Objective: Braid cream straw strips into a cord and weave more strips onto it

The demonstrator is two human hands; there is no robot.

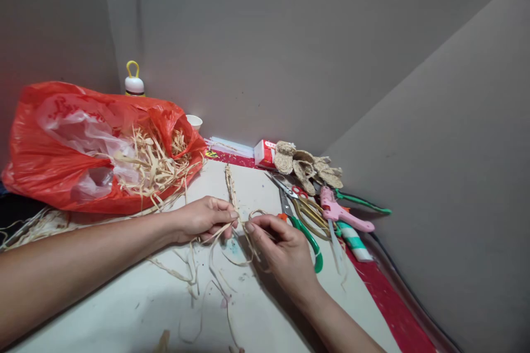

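A thin braid of pale straw-like strands [230, 185] stretches away from me over the white board on the table. My left hand [209, 219] pinches its near end between thumb and fingers, and loose strands trail below. Close on the other side, my right hand [287, 251] is closed, thumb against forefinger, on strands from the same braid. A small loop of strand curls above its fingertips. More loose strands [213, 265] hang and lie on the board between and below the two hands.
A red plastic bag [62, 187] of dry strands lies at left, before a white-capped bottle [134, 85] and a white cup [194, 121]. At right are green-handled scissors [317, 256], gold-handled scissors [310, 215], a pink glue gun [339, 214], a green-and-white roll [355, 242] and woven straw pieces [304, 168].
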